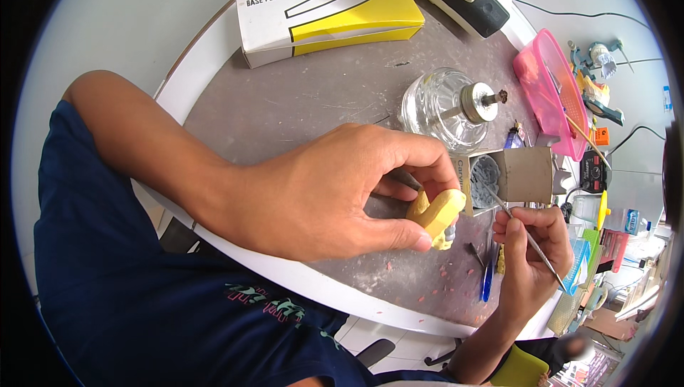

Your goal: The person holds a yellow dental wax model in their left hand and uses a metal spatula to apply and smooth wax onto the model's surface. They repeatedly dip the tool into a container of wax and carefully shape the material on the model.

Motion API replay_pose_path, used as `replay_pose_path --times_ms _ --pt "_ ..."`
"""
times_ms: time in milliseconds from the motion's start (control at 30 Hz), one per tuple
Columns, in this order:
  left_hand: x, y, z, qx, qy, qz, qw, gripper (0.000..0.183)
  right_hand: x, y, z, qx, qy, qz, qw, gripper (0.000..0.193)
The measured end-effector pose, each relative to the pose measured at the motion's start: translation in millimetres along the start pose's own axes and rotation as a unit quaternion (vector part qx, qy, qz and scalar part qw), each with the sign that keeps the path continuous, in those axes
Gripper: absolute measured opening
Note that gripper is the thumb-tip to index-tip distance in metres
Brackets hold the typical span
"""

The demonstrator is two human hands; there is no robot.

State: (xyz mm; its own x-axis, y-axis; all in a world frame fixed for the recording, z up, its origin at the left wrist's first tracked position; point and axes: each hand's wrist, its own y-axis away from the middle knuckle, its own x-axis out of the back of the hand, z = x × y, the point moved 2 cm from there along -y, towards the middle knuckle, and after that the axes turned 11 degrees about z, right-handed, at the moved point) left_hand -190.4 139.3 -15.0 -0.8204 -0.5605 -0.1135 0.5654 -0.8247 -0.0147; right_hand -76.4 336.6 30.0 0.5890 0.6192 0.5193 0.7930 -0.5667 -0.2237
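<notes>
Head view: the left hand is curled closed around a yellow, chalky dental cast, thumb beneath and fingers over its top, holding it just above the grey, scratched surface. The right hand pinches a thin metal carving tool pen-fashion, its tip pointing up towards a small open cardboard box. Behind stands a clear glass spirit lamp with a metal wick cap. A white and yellow carton lies farther back, and a pink plastic basket sits to the right.
</notes>
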Motion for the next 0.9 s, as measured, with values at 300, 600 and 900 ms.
replay_pose_path --times_ms 300,600,900 --pt "0 1 -2 0.005 0.049 0.031 0.998 0.037 7 3 -2 0.09 -0.084 0.06 0.991 0.01" --pt "-1 1 1 0.02 0.114 0.036 0.993 0.031 -17 -14 -35 0.193 -0.097 0.099 0.971 0.013" --pt "-4 0 -10 0.009 0.123 0.029 0.992 0.034 -8 11 -20 0.279 -0.03 0.109 0.954 0.015"
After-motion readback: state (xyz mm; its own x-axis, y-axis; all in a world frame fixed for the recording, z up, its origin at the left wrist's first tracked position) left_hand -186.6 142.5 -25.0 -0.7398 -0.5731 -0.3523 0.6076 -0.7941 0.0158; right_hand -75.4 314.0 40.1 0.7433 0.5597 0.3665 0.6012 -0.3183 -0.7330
